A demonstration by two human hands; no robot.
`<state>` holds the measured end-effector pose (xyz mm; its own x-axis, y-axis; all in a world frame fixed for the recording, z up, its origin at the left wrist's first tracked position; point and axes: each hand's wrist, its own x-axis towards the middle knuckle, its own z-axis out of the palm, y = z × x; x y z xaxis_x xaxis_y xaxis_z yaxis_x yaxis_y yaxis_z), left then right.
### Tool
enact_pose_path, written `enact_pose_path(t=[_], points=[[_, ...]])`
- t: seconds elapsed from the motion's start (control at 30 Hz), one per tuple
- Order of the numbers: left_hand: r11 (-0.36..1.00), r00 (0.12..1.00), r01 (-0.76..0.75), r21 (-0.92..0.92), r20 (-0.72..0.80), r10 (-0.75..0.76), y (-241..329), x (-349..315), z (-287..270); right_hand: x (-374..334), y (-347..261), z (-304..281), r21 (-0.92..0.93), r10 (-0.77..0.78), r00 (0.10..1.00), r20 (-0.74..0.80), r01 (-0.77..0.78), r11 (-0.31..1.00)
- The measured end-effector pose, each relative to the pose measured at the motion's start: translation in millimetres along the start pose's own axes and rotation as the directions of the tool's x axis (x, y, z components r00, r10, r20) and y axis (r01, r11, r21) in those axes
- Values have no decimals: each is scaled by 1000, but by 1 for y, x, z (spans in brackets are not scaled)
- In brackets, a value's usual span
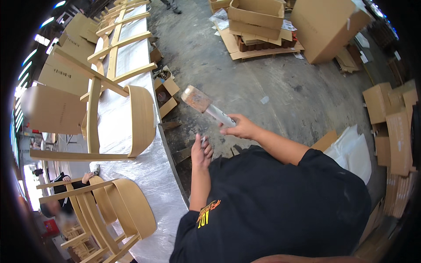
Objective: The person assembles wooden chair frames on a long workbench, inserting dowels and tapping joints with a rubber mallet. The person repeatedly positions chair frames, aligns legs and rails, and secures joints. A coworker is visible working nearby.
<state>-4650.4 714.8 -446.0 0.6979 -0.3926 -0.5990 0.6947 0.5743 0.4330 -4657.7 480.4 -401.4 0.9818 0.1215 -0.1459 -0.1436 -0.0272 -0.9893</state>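
Note:
My right hand (240, 126) is wrapped around the pale handle of a mallet (196, 99). Its worn, brownish head points up and left, over the floor beside the table. Lower and to the left, my left hand (201, 151) is curled closed; a small greyish bit shows at its fingertips, too small to name. Both hands are apart from the furniture. Left of them, a light wooden chair (142, 120) lies on its side on a plastic-wrapped table (164, 184). Nearer along that table is a second wooden chair (131, 206).
More wooden frames (115, 57) line the table's far end. Across it, a co-worker's hand (87, 177) touches a chair. An open carton (167, 94) stands on the floor by the table edge. Stacked boxes (256, 17) are at the back, others (397, 127) at right.

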Motion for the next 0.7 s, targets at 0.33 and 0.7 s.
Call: enact_pose_path(t=[0.33, 0.7], points=[[961, 973, -44, 271, -208, 104, 146, 220, 155, 262, -36, -53, 21, 72, 990, -125, -70, 997], [860, 914, 256, 441, -400, -67, 339, 444, 153, 551, 7, -68, -104, 9, 986, -169, -27, 994]])
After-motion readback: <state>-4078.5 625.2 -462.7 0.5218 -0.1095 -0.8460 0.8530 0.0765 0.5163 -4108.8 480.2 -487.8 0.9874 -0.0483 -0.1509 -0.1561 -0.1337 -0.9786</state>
